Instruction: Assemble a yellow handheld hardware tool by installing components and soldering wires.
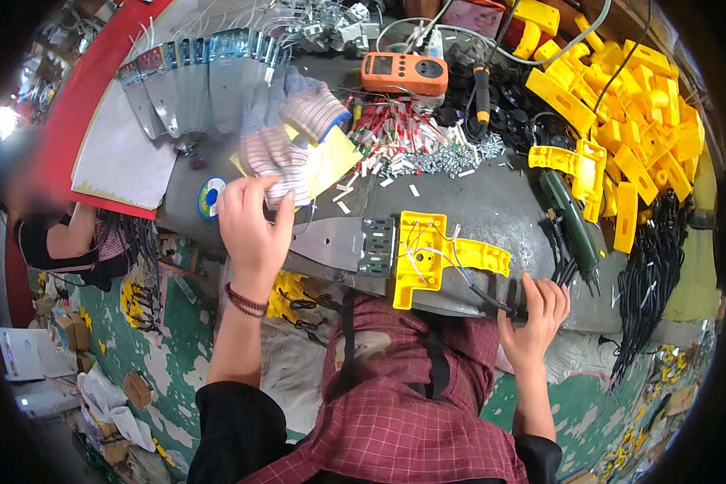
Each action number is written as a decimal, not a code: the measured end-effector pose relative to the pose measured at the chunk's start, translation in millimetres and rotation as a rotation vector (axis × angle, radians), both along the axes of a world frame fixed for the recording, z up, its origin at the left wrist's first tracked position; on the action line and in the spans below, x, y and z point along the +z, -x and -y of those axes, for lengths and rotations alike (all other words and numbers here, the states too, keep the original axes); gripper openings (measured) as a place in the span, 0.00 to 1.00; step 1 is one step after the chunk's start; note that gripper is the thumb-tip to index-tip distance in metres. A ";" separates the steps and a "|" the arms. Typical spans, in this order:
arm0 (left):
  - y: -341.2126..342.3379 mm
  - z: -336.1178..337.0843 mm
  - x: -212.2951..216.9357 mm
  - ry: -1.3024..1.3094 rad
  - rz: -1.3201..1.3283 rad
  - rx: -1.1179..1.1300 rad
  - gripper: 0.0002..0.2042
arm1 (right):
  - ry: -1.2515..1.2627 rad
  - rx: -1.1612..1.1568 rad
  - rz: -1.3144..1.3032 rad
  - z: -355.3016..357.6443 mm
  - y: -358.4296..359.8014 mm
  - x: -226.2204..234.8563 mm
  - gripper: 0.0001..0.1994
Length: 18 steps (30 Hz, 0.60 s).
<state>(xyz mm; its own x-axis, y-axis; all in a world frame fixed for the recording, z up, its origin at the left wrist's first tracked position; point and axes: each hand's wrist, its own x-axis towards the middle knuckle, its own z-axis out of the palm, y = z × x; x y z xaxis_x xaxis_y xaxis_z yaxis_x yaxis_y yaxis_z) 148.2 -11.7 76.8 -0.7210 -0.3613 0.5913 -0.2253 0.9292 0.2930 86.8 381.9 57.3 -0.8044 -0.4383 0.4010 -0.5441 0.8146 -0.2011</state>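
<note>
My left hand (pixel 254 230), thumb and fingers apart, is at the finger end of a striped work glove (pixel 276 157). Part of the glove is smeared by motion, and I cannot tell whether my fingertips touch it. In front of me lies an open yellow handle shell (pixel 420 275) with thin wires inside, joined to a metal blade (pixel 331 244) through a slotted heating plate (pixel 377 246). A black cable (pixel 486 300) runs out of the shell towards my right hand (pixel 534 319). Its fingers are bent and apart from the thumb, by the table's front edge.
Yellow shells (pixel 641 121) are heaped at the right, near a green electric screwdriver (pixel 569 218) and hanging black cables (pixel 649 274). An orange meter (pixel 403 74) stands behind loose screws (pixel 464 153). More blades (pixel 165 93) are lined up at the far left; a person (pixel 73 242) is beyond.
</note>
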 end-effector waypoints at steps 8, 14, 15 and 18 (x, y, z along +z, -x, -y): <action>2.4 24.7 -0.3 0.322 0.199 0.033 0.20 | 0.049 0.136 -0.003 -1.2 -6.6 10.2 0.32; -12.2 -5.1 49.6 -0.665 -0.405 -0.018 0.08 | 0.208 0.281 -0.038 1.0 -29.8 33.2 0.30; -20.7 -19.0 63.1 -0.772 -0.574 -0.068 0.08 | 0.266 0.343 -0.051 2.0 -34.7 41.1 0.29; -61.8 -74.6 82.2 -0.526 -0.617 -0.074 0.13 | 0.546 0.651 0.066 17.9 -39.6 64.5 0.22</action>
<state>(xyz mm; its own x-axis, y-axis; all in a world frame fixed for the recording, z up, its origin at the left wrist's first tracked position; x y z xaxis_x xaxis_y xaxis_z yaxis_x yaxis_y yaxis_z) 210.0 62.9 159.0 -0.3537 -0.6666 0.6562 0.1753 0.6419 0.7465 126.5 364.0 121.8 -0.4884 -0.5799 0.6520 -0.8437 0.1230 -0.5225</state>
